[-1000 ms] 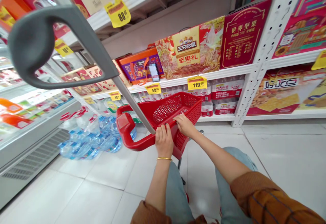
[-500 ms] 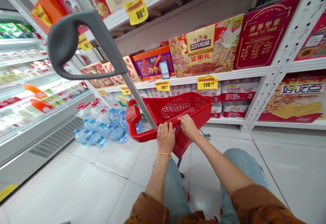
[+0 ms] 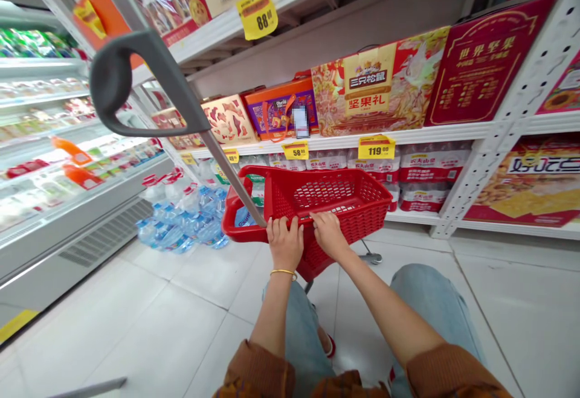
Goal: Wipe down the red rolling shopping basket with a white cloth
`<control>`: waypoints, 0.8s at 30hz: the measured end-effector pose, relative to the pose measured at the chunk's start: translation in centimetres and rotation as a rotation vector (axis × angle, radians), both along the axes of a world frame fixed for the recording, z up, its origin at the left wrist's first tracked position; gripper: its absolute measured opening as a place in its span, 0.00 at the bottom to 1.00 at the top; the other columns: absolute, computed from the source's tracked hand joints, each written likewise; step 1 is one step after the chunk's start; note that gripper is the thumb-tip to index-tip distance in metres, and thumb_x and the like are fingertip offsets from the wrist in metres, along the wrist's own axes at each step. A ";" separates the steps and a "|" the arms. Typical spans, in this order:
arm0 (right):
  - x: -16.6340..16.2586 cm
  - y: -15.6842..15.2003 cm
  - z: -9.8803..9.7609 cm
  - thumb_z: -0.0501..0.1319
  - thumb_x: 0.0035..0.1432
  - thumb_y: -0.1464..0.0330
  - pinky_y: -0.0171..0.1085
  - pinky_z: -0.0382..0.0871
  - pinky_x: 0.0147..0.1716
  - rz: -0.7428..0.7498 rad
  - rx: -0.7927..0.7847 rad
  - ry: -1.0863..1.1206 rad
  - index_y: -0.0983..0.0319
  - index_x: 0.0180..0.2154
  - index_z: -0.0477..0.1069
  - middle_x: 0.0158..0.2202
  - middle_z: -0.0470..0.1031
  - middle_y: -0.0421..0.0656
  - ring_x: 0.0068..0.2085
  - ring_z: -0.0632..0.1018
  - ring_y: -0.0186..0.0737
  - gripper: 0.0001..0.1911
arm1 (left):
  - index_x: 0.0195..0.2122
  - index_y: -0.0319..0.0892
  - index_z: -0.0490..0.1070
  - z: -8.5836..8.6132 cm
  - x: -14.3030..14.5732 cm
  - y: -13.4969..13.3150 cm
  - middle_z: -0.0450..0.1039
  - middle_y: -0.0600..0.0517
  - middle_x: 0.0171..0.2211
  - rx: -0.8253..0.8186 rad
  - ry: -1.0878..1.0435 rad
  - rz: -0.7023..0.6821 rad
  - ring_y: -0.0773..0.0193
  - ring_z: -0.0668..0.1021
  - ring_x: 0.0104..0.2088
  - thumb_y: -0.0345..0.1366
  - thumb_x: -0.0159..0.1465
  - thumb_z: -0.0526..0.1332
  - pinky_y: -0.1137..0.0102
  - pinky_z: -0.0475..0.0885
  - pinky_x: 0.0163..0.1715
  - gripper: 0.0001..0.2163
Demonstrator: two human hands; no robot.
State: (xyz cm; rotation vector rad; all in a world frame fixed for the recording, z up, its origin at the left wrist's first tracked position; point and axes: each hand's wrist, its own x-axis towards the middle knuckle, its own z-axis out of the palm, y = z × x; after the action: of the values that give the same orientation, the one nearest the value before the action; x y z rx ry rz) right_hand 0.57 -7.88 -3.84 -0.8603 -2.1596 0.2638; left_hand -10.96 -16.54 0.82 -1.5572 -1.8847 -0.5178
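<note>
A red plastic shopping basket (image 3: 362,220) with perforated walls stands before my knees, tilted in the view. It has a long metal pole topped by a grey loop handle (image 3: 177,91), which rises to the upper left. My left hand (image 3: 285,244) is curled over the basket's near rim beside the foot of the pole. On the same rim, just to the right, rests my right hand (image 3: 330,235) with its fingers bent over the edge. No goods show in the visible part of the basket; the near inside is partly hidden by the rim and hands.
Ahead, a white shelf (image 3: 348,142) carries gift boxes, including a red nut box (image 3: 376,87), with bottle packs (image 3: 423,165) below. Blue-tinted bottles (image 3: 183,223) stand on the floor at left, near a refrigerated display case (image 3: 81,223). A grey bar (image 3: 97,388) lies at lower left.
The basket has turned slightly, its right end reaching further right. Both hands keep hold of its rim. The loop handle sits closer to the basket, and the view has shifted a little left.
</note>
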 end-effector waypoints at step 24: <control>3.0 0.7 -1.2 0.52 0.58 0.75 0.59 0.52 0.61 -0.026 0.045 -0.064 0.64 0.53 0.66 0.47 0.73 0.51 0.50 0.70 0.46 0.21 | 0.44 0.40 0.73 -2.7 0.5 2.6 0.73 0.45 0.34 -0.109 0.023 -0.146 0.56 0.72 0.38 0.39 0.69 0.48 0.60 0.61 0.47 0.15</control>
State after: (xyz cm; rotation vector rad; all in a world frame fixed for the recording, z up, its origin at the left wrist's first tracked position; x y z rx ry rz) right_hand 3.61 -7.13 -5.08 -0.8812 -2.2038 0.1761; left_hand -10.51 -13.95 -1.90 -1.7738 -1.8171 -0.4648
